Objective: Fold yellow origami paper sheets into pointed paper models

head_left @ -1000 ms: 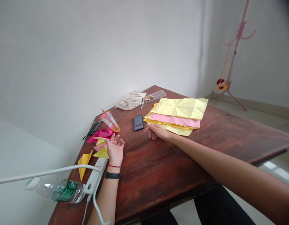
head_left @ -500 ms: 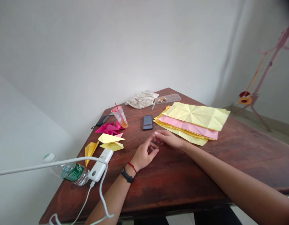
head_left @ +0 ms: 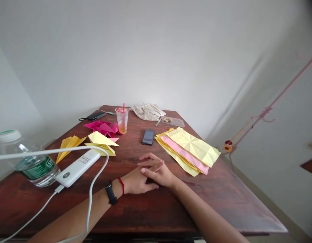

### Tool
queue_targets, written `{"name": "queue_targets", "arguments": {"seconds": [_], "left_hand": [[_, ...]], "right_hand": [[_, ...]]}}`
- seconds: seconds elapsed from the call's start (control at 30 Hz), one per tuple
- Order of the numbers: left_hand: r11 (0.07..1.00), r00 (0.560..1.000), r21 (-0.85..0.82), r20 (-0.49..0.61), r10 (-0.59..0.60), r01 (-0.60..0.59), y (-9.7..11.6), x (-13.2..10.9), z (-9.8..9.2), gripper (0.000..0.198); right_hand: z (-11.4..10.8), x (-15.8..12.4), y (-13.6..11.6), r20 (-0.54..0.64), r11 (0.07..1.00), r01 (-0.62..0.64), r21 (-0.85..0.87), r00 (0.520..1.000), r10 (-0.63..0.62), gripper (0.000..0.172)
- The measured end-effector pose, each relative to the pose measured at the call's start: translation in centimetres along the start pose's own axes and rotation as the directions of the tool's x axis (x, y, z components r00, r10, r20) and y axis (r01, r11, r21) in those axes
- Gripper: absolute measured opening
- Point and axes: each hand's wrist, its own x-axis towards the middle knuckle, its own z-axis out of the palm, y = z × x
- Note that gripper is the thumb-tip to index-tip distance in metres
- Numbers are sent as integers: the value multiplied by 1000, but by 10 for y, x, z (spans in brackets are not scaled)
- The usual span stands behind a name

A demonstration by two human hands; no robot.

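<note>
Near the front middle of the wooden table, my two hands rest one over the other. My left hand (head_left: 136, 180) lies low, its thumb stretched out to the right and its other fingers partly covered. Across it lies my right hand (head_left: 163, 174), fingers loosely extended and slightly apart. I see nothing held in either. Beyond them a dark phone (head_left: 148, 137) lies flat. To the right of the phone is a stack of creased yellow and pink paper sheets (head_left: 190, 145). Folded light-yellow paper (head_left: 101, 143) sits to the left, behind a white power bank (head_left: 78, 168).
Far left are magenta folded paper (head_left: 102, 128), a drink cup with straw (head_left: 122, 121) and a black device (head_left: 95, 116). A water bottle (head_left: 34, 165) stands tilted at left, with a white cable (head_left: 91, 189) looping ahead. Cloth (head_left: 148, 112) and a clear tray (head_left: 176, 122) lie at the back.
My hands have come together, the right now lying across the left instead of touching at the fingertips. The view has shifted, so the bottle and power bank look nearer.
</note>
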Motion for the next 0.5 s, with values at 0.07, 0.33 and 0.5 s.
{"name": "queue_targets", "arguments": {"seconds": [0.07,0.33,0.5], "left_hand": [[999,998,-18,-36,46,-47,-3,0,0,90],[988,971,-10,-186,147,-151,-5,2,15,69],[996,983,8,-160,94,-94,2,2,10,81]], "right_hand": [[3,0,-5,-33,1000,10,-8,999,-10,26],[6,-3,-6,-121,984,50,-170,990,-71,29],[5,-4,-3,-171,964,61,-257,979,-107,42]]}}
